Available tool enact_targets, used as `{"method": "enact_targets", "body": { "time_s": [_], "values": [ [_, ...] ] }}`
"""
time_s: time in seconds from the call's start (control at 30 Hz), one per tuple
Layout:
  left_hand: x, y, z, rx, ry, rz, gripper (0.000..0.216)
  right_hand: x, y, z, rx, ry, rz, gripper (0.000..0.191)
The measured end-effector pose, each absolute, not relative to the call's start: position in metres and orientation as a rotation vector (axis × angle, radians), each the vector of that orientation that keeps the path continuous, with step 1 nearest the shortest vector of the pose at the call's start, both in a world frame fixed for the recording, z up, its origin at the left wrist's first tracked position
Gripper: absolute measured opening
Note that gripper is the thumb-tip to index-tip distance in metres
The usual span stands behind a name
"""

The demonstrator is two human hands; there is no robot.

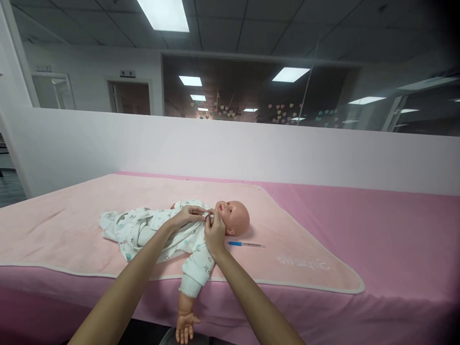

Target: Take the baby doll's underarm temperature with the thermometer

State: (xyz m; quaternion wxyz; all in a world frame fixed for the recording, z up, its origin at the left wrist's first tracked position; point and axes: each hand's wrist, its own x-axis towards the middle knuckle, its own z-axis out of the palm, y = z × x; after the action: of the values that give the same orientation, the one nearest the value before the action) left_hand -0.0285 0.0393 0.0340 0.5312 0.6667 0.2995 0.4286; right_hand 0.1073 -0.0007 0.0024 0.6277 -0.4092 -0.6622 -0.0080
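Can't make out the grip of left hand point(187, 215) and right hand point(214, 234) at the collar point(206, 215); can't see the neck of the baby doll point(236, 218) behind. Can't tell pen from thermometer for the blue-ended stick point(246, 244). Can't read white lettering point(304, 263) or door sign point(127, 74). Lose both forearms point(247, 292) at bottom edge.

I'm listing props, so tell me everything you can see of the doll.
The doll is a bald baby figure, smooth and plastic-looking, lying on its back on a peach blanket, head toward the picture's right. It wears a white printed outfit. Its near arm extends past the blanket's edge. The right hand pinches the outfit below the head; fingers of the left hand touch it there.
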Motion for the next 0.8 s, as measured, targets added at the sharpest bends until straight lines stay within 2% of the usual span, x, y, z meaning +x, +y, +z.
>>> {"method": "enact_targets", "body": {
  "time_s": [0.4,0.8],
  "values": [
    [-0.026,0.032,0.038,1.728,0.792,1.008,0.038,0.108,0.001,0.000,-0.951,-1.513,-0.044,0.018],
    [-0.029,0.046,0.029,1.695,0.857,1.119,0.023,0.107,0.002,-0.001,-0.937,-1.536,-0.062,0.019]
  ]
}}
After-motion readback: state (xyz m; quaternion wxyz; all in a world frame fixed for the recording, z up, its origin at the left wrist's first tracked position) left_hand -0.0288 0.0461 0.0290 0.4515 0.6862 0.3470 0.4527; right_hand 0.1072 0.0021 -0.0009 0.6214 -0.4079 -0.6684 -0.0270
